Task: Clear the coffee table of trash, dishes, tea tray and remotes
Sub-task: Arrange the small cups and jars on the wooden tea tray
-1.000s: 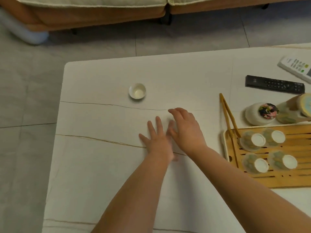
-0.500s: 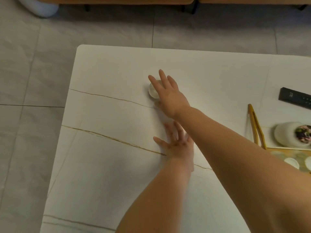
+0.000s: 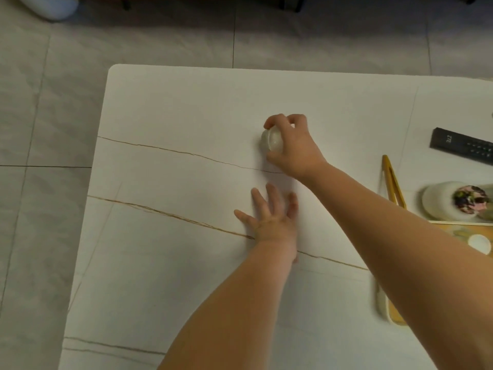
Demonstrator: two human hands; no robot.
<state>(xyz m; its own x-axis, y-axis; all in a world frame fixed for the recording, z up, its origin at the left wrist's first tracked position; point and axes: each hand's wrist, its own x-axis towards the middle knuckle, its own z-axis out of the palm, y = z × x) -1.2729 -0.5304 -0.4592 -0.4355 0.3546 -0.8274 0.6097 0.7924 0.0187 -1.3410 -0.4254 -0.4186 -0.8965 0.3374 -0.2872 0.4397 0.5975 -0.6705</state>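
Table (image 3: pixel 186 108): white top with thin brown veins; it carries everything below, and the grip sits near its middle.
Tea tray (image 3: pixel 394 320): wooden, to the right of the grip and nearer the person, mostly hidden behind the right forearm; one white cup (image 3: pixel 479 243) shows on it.
Remote (image 3: pixel 464 145): black, lying flat well to the right of the grip, cut by the picture's edge.
Lidded pot (image 3: pixel 450 200): white with a flowered top, right of the grip and nearer than the remote, just beyond the tray.
Tongs (image 3: pixel 390 180): yellow-brown, lying between the grip and the lidded pot, tip pointing away from the person.
Right hand (image 3: pixel 292 145): fingers and thumb curled round the small cup, holding it tipped on its side.
Left hand (image 3: pixel 272 217): flat on the table with fingers spread, just nearer the person than the grip, holding nothing.
Small cup (image 3: pixel 272 140): pale, inside the right hand's grip, poking out on its left side; whether it touches the table cannot be told.
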